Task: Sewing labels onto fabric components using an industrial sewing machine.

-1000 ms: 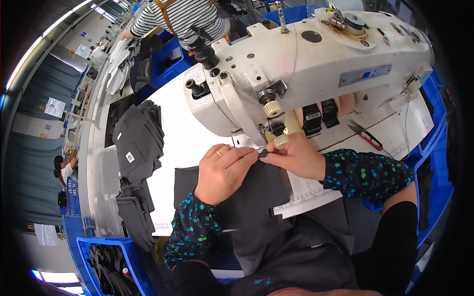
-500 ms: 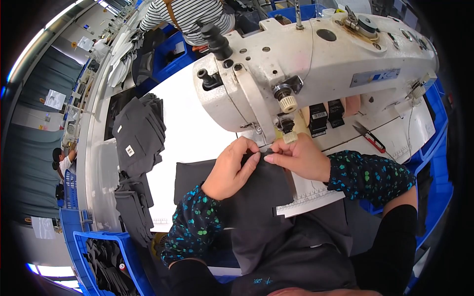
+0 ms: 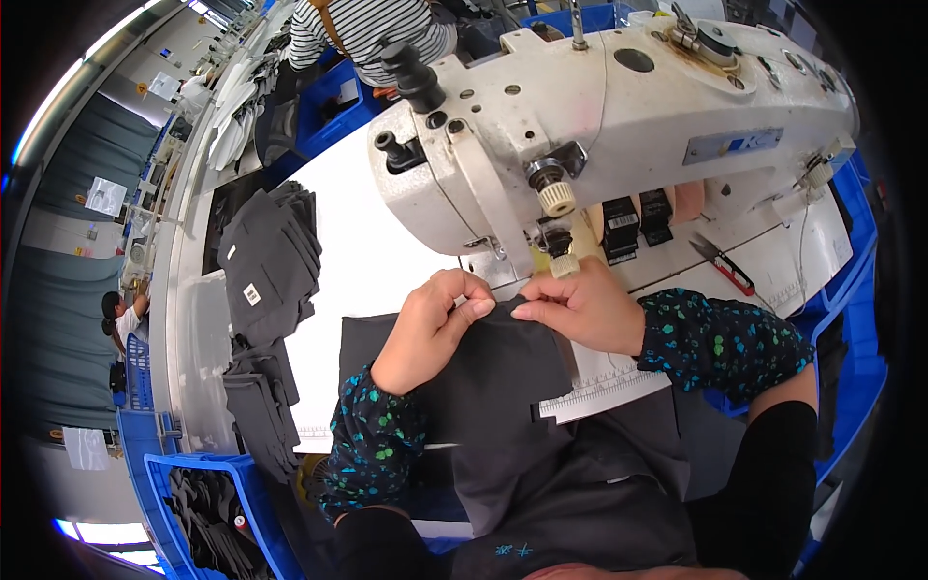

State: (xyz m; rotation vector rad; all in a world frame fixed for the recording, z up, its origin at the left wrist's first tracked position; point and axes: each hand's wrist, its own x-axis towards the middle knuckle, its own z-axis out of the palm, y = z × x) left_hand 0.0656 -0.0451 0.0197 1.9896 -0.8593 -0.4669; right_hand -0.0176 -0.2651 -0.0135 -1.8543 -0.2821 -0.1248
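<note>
A dark grey fabric piece [image 3: 454,387] lies on the white sewing table [image 3: 338,222] below the needle area of a white sewing machine [image 3: 483,97]. My left hand [image 3: 435,329] pinches the fabric's top edge, just left of and in front of the needle area. My right hand [image 3: 580,309] pinches the same edge slightly to the right, under the machine's head; its fingertips partly hide a small dark folded bit of cloth. Both forearms wear dark sleeve covers with green and blue spots. The needle itself is hard to make out behind the presser parts and fingers.
Grey cut pieces [image 3: 271,256] are piled on the left. Black labels [image 3: 621,230] and red-handled thread snips [image 3: 723,266] lie right of the needle area. A blue crate [image 3: 203,462] holds dark fabric. A co-worker in a striped top [image 3: 358,34] is beyond the machine; another person is farther left.
My left hand has moved a little left, away from my right hand, its thumb sliding along the edge. My right hand stays pinched by the needle area. The view has shifted slightly.
</note>
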